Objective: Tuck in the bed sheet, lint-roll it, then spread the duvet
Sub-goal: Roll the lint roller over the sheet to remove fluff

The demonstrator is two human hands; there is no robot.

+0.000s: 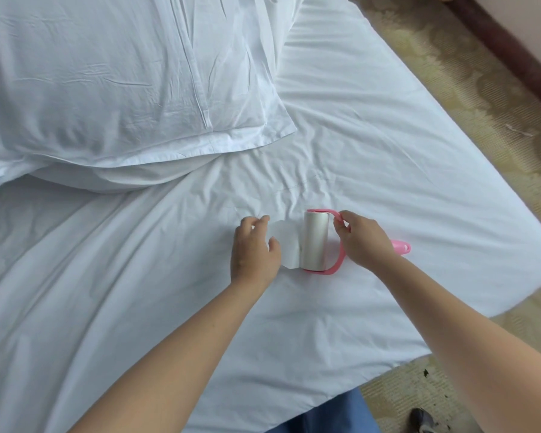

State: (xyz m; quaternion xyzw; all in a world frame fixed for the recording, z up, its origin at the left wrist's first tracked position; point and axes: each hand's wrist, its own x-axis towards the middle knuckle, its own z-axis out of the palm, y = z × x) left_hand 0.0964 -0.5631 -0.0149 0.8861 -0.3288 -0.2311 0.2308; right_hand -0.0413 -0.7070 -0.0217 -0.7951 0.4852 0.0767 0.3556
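A white bed sheet (372, 157) covers the mattress, creased around the middle. On it lies a lint roller (315, 242) with a pale roll and a pink frame and handle. A loose sticky sheet (286, 245) is peeled out from the roll to its left. My left hand (253, 251) pinches the far edge of that peeled sheet. My right hand (364, 242) grips the pink frame at the roll's right side, covering most of the handle. No duvet is recognisable in view.
Two stacked white pillows (113, 89) fill the upper left of the bed. Patterned carpet (469, 89) runs along the right side and past the bed's near corner. A dark wooden skirting (512, 42) lines the wall at the top right.
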